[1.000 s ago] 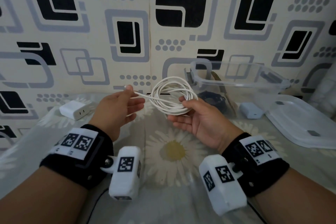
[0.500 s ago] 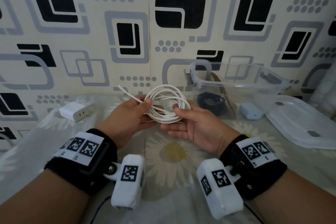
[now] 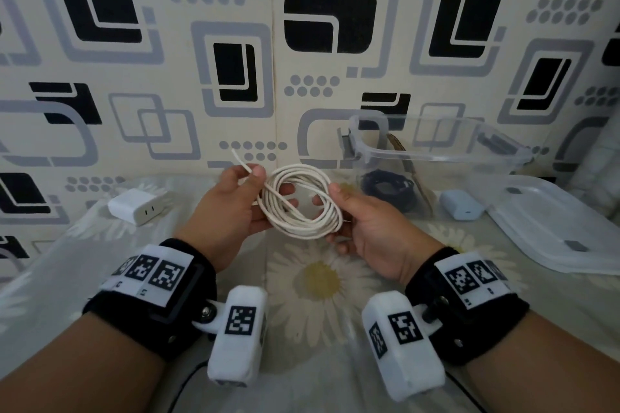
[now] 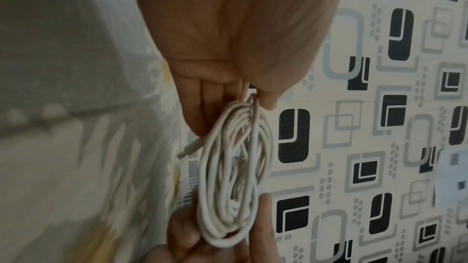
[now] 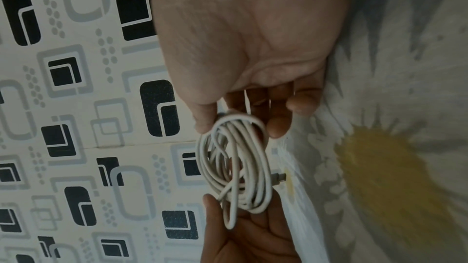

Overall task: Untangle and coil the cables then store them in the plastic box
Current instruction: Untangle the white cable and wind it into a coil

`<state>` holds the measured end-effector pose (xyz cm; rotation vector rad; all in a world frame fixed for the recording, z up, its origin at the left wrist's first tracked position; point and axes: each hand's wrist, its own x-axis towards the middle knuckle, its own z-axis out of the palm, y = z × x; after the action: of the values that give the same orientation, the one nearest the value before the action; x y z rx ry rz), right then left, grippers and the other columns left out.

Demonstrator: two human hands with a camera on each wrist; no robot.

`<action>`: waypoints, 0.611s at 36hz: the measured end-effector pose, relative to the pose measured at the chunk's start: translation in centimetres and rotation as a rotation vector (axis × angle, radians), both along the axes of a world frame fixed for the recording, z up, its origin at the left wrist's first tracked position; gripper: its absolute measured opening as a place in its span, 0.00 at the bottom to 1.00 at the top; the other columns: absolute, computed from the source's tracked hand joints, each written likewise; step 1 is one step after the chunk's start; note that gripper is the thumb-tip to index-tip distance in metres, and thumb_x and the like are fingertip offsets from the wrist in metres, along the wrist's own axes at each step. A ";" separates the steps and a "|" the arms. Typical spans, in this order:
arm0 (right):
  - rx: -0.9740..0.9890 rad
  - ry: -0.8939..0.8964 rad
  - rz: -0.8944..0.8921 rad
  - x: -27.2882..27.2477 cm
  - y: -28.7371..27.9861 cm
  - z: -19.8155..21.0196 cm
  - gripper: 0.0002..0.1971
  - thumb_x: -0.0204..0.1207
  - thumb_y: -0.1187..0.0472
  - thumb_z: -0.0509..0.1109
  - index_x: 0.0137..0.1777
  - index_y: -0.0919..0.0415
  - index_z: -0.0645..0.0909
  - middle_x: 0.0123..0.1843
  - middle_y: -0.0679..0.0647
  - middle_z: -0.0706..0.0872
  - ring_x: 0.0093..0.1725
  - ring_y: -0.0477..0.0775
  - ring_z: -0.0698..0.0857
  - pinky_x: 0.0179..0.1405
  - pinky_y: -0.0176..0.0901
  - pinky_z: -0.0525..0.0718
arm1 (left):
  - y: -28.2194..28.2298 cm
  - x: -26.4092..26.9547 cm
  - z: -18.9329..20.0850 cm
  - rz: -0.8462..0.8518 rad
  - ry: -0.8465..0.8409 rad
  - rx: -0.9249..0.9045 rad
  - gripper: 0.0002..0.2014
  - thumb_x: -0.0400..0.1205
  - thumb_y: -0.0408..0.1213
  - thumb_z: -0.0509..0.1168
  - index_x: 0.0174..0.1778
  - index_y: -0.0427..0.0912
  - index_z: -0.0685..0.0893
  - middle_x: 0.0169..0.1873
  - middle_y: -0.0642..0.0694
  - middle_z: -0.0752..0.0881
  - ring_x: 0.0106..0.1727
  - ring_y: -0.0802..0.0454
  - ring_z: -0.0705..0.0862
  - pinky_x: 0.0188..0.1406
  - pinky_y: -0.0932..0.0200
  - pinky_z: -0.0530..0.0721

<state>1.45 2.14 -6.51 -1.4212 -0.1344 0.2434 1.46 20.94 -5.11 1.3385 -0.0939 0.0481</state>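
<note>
At the centre of the head view, the thin white cable wound into a round coil (image 3: 300,203) is held above the daisy-print bench (image 3: 322,282), the right hand (image 3: 364,225) grasping its right side and the left hand (image 3: 231,208) pinching the loose tail that sticks up toward the upper left. The coiling looks nearly finished, with that tail left to tuck in. A dark coiled cable (image 3: 389,189) already lies in the clear plastic box (image 3: 436,157) at right, where the white one goes next, its lid (image 3: 567,228) lying off beside it.
</note>
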 end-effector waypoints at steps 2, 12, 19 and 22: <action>-0.021 -0.023 0.028 -0.3 0.1 0.1 0.16 0.81 0.49 0.64 0.57 0.61 0.83 0.37 0.55 0.86 0.32 0.51 0.82 0.26 0.40 0.73 | 0.0 0.0 0.1 0.078 -0.010 -0.016 0.17 0.88 0.43 0.58 0.67 0.38 0.66 0.41 0.41 0.92 0.42 0.41 0.92 0.40 0.49 0.91; -0.025 -0.082 0.043 -0.6 0.4 0.0 0.14 0.85 0.54 0.60 0.55 0.62 0.82 0.38 0.56 0.86 0.32 0.52 0.84 0.28 0.38 0.78 | 0.1 0.2 0.0 0.148 -0.099 0.102 0.14 0.88 0.42 0.58 0.63 0.38 0.80 0.46 0.39 0.91 0.43 0.46 0.92 0.39 0.58 0.90; 0.047 -0.089 0.048 -0.4 0.2 0.0 0.13 0.84 0.56 0.60 0.55 0.64 0.82 0.40 0.58 0.87 0.32 0.53 0.84 0.28 0.38 0.79 | 0.6 0.7 -0.2 0.016 -0.107 0.116 0.21 0.73 0.48 0.70 0.59 0.42 0.87 0.48 0.40 0.90 0.50 0.48 0.90 0.49 0.59 0.88; 0.072 -0.067 0.056 -0.4 0.1 -0.2 0.15 0.84 0.56 0.60 0.57 0.66 0.82 0.38 0.57 0.87 0.32 0.53 0.84 0.28 0.38 0.80 | 0.7 0.7 -0.3 -0.052 -0.098 0.150 0.21 0.71 0.44 0.72 0.59 0.41 0.87 0.46 0.38 0.90 0.48 0.46 0.88 0.53 0.56 0.88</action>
<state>1.08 2.26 -6.67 -1.3561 -0.2359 0.2349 2.19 21.66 -5.37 1.4831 -0.2187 0.0640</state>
